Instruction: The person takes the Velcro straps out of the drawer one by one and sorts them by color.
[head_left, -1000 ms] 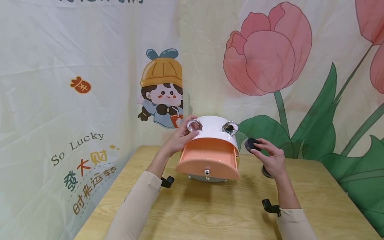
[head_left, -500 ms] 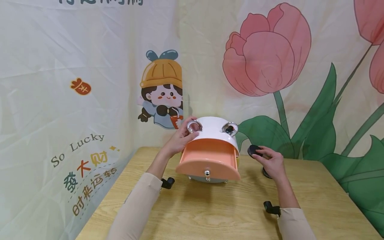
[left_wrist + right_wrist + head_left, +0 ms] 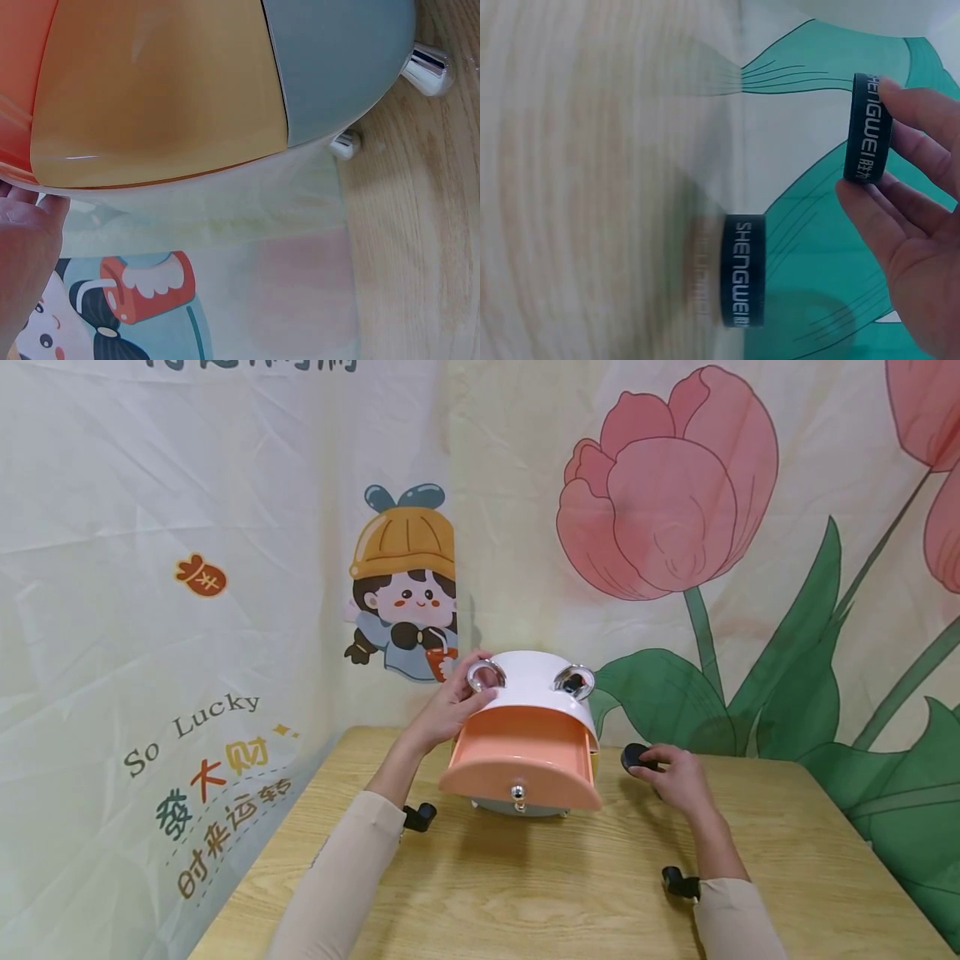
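My left hand (image 3: 444,714) holds the upper left side of a frog-like drawer box (image 3: 531,677), white on top with two chrome rings, its thumb on the front and fingers near the left ring. The top coral drawer (image 3: 521,781) is pulled out. In the left wrist view, the box's yellow drawer (image 3: 161,90) and grey-blue drawer (image 3: 341,67) stand closed. My right hand (image 3: 681,781) pinches a black roll of tape (image 3: 868,127), lettered SHENGWEI, between thumb and fingers, right of the box. A second such roll (image 3: 743,270) stands on the table, mostly hidden by my hand in the head view.
The wooden table (image 3: 517,902) has a printed cloth (image 3: 517,527) hanging behind it. Black camera mounts (image 3: 681,882) stick out from both wrists. The box stands on small chrome feet (image 3: 429,69) near the table's back edge.
My right hand has lowered the roll of tape toward the table, shifting it slightly right. The left hand and the drawer box have stayed put.
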`<state>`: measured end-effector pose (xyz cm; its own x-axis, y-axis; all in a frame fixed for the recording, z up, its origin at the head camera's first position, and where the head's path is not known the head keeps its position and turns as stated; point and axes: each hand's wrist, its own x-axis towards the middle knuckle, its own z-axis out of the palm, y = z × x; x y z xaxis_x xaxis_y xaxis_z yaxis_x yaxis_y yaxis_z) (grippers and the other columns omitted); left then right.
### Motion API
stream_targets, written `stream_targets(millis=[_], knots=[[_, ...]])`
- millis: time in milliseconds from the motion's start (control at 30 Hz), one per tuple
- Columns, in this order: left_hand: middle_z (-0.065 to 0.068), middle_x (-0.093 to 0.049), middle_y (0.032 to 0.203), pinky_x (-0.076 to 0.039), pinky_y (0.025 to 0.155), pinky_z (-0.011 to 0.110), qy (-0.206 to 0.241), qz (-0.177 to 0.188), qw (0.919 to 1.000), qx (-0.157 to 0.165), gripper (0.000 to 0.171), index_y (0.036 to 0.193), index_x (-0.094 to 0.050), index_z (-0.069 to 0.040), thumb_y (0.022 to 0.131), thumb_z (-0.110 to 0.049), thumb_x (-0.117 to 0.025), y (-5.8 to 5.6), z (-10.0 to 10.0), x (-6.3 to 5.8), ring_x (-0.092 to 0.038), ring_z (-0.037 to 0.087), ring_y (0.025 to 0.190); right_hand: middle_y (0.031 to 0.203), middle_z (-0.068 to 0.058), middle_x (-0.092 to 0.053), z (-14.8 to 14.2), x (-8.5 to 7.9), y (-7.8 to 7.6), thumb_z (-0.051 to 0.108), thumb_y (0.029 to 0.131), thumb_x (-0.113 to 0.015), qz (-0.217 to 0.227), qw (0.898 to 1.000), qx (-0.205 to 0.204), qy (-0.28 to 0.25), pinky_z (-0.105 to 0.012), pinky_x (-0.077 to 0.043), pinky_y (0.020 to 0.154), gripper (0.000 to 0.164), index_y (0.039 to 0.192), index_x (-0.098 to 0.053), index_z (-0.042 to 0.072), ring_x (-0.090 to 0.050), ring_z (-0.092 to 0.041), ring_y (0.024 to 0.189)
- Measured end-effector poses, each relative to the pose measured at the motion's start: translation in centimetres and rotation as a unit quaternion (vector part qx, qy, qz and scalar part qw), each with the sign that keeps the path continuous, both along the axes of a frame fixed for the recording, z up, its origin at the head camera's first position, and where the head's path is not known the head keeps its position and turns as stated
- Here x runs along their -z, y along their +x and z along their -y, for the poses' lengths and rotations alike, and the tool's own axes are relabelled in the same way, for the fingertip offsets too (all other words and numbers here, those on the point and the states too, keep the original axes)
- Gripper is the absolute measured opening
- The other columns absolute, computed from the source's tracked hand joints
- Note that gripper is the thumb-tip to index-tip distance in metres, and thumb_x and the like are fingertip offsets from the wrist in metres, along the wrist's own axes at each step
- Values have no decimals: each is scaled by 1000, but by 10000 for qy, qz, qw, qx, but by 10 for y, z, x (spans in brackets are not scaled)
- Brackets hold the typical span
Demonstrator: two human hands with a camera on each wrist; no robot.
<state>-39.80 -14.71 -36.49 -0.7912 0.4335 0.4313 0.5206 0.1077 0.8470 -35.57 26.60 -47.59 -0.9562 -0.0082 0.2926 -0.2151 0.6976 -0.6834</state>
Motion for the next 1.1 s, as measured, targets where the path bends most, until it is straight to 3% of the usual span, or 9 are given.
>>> stream_targets(millis=[400, 767, 1100], knots=[[10, -54, 125, -53, 92, 26, 21, -3, 10000, 0, 56, 154, -36, -29, 105, -19, -63, 1, 0, 0, -59, 26, 113, 119, -20, -72, -4, 13, -3, 20, 93, -79, 243, 9983, -89, 531, -61, -50, 98, 25, 110, -78, 2, -63, -41, 113], [9, -54, 125, -53, 92, 24, 99, 53, 9999, 21, 58, 155, -36, -26, 105, -16, -63, 2, -1, -2, -59, 25, 114, 123, -22, -71, -3, 21, -5, 21, 91, -82, 688, 9954, -232, 630, -60, -49, 100, 25, 109, -78, 5, -62, -39, 113], [8, -53, 123, -53, 91, 25, 74, -62, 9999, 48, 56, 155, -36, -26, 106, -16, -62, 1, -1, 0, -58, 25, 111, 121, -22, -72, -4, 26, -7, 21, 90, -82, 693, 9937, -225, 848, -61, -48, 101, 24, 108, -78, 5, -63, -42, 114]])
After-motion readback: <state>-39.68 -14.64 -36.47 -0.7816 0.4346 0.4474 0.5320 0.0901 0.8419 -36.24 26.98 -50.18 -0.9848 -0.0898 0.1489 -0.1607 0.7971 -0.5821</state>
